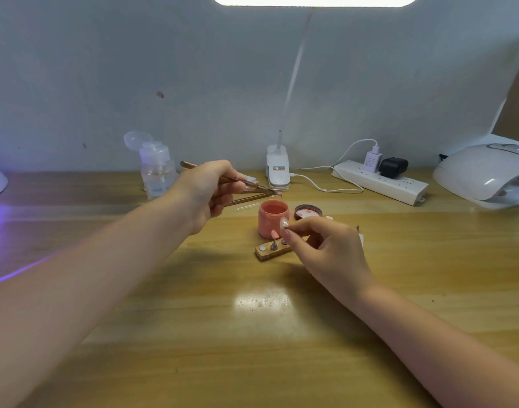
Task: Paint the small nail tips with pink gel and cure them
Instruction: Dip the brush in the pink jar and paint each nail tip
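Pink gel sits ready in the open jar (273, 218) at mid-worktop, its lid (307, 212) laid just behind so the brush can dip freely. Left hand (206, 195) has its fingers curled round the brush (231, 179), bristles poised just above the jar's rim, likely loading colour. Right hand (326, 245) pinches a pale nail tip (284, 222) on its stand, lifting it close beside the jar for painting. Below, one pink tip (273, 234) stands on the wooden holder (271, 251), seemingly already coated. Glossy wooden worktop (252, 348) under a bright lamp; curing lamp (485, 175) waits far right, power strip (379, 182) by the pale wall.
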A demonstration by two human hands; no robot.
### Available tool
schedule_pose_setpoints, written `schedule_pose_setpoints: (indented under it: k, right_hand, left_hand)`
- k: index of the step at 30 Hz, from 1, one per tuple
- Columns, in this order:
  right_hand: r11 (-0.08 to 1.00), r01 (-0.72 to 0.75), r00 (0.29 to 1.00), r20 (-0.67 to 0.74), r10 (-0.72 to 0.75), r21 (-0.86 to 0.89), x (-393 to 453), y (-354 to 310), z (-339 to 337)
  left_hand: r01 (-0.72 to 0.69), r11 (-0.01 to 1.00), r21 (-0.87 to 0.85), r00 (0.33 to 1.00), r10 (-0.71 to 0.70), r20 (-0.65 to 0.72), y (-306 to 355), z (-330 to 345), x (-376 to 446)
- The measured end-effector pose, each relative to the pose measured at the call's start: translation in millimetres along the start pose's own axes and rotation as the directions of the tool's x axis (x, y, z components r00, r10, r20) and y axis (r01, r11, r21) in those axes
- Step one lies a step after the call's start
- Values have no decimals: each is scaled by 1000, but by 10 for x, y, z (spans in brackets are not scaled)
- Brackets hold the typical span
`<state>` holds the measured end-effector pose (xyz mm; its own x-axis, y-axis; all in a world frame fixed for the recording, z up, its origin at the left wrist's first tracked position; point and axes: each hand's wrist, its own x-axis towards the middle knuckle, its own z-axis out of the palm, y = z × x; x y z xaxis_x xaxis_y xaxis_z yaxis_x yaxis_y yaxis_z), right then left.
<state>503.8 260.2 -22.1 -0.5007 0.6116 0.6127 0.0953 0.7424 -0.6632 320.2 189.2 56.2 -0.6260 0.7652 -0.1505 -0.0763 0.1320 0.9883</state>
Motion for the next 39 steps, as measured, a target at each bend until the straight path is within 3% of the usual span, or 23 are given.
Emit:
schedule_pose_setpoints:
  k: [4,8,12,16,21,27,33,39]
  right_hand:
    - [998,-47,998,-40,48,28,12,1,-4]
    - [995,-77,993,-89,82,58,20,2,-8]
    - [993,-99,986,-126,106,64,26,8,-1]
    - [993,-109,985,-130,115,52,28,37,-8]
    - [992,-111,985,-123,117,56,24,39,-22]
    - [993,-104,986,-124,109,48,20,52,-13]
    - [994,-99,987,-120,104,46,23,56,-7]
    - [994,-97,989,-107,101,43,18,44,-16]
  left_hand:
    - [-18,992,-124,1000,20,16,-68,-101,-123]
    - [-262,957,-122,964,266,11,-219,-119,-263]
    - [-574,817,55,819,572,48,-427,-107,-476]
    - [-712,653,258,697,702,146,-554,-72,-677]
    - [-741,560,369,648,740,178,-612,-51,-739]
    - [-775,516,366,615,750,246,-625,-45,-763]
    - [-762,563,319,631,757,172,-628,-33,-778]
    - [-765,561,316,635,739,224,-644,-37,-764]
